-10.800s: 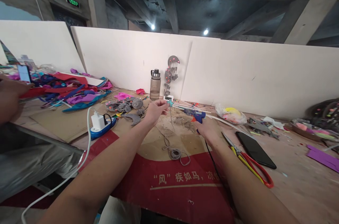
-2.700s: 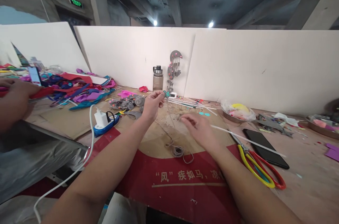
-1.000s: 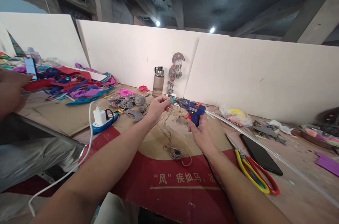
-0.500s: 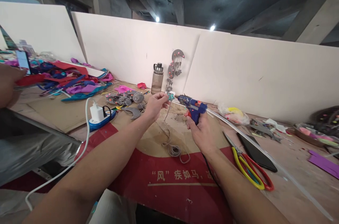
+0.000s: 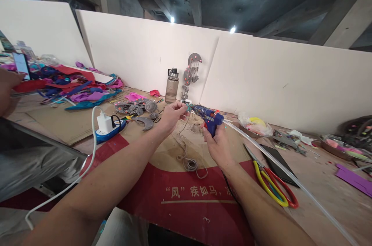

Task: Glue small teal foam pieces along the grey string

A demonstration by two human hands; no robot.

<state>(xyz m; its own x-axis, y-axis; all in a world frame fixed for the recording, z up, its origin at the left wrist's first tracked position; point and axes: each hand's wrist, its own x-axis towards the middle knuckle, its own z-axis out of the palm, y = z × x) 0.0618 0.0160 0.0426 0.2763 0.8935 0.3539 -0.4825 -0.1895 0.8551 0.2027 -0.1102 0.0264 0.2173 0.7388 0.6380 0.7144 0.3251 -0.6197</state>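
My left hand (image 5: 174, 116) pinches a small teal star-shaped piece (image 5: 188, 108) by its left side. My right hand (image 5: 216, 139) is wrapped round a blue glue gun (image 5: 211, 119), whose nozzle points left and meets the teal piece; whether they touch is hard to tell. A long clear glue stick (image 5: 255, 141) runs from the gun's back end down to the right. Below my left hand a thin grey cord (image 5: 190, 164) hangs down and lies coiled on the red and tan cardboard (image 5: 162, 153).
Scissors (image 5: 270, 184) and a black phone (image 5: 280, 164) lie at right. A bottle (image 5: 172, 87) and grey felt ornament (image 5: 190, 73) stand behind. Grey felt pieces (image 5: 136, 108), a power strip (image 5: 110, 131) and colourful scraps (image 5: 78, 83) are left, near another person's hand (image 5: 8, 90).
My right hand has brought the glue gun slightly left, so its nozzle now meets the teal piece, which is more covered. The view has shifted slightly.
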